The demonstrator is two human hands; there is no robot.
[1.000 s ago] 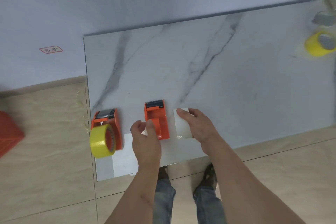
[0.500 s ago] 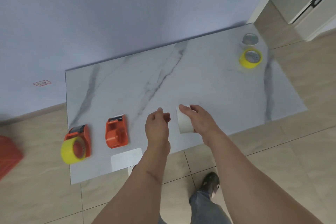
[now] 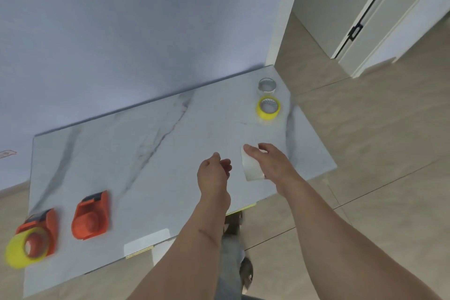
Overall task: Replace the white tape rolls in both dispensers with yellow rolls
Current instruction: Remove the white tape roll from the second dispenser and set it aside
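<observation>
My right hand point(image 3: 272, 165) grips a white tape roll point(image 3: 250, 169) just above the marble table point(image 3: 146, 148), near its front right. Beside the roll, my left hand point(image 3: 214, 174) hovers with loosely curled fingers and holds nothing. An orange dispenser point(image 3: 90, 215) with a bare hub lies at the front left. Left of that one, a second orange dispenser point(image 3: 45, 223) carries a yellow roll point(image 3: 17, 249). At the far right corner a loose yellow roll point(image 3: 268, 107) lies flat, with a white roll point(image 3: 267, 85) just behind it.
A white label strip point(image 3: 146, 242) lies at the table's front edge. A blue wall runs behind the table. Beige floor tiles and a white door point(image 3: 379, 19) lie to the right. My feet point(image 3: 244, 273) stand below the front edge.
My view swung right, so the dispensers slid to the lower left. My right hand carried the white roll away from the bare dispenser toward the right. My left hand let go of that dispenser and followed.
</observation>
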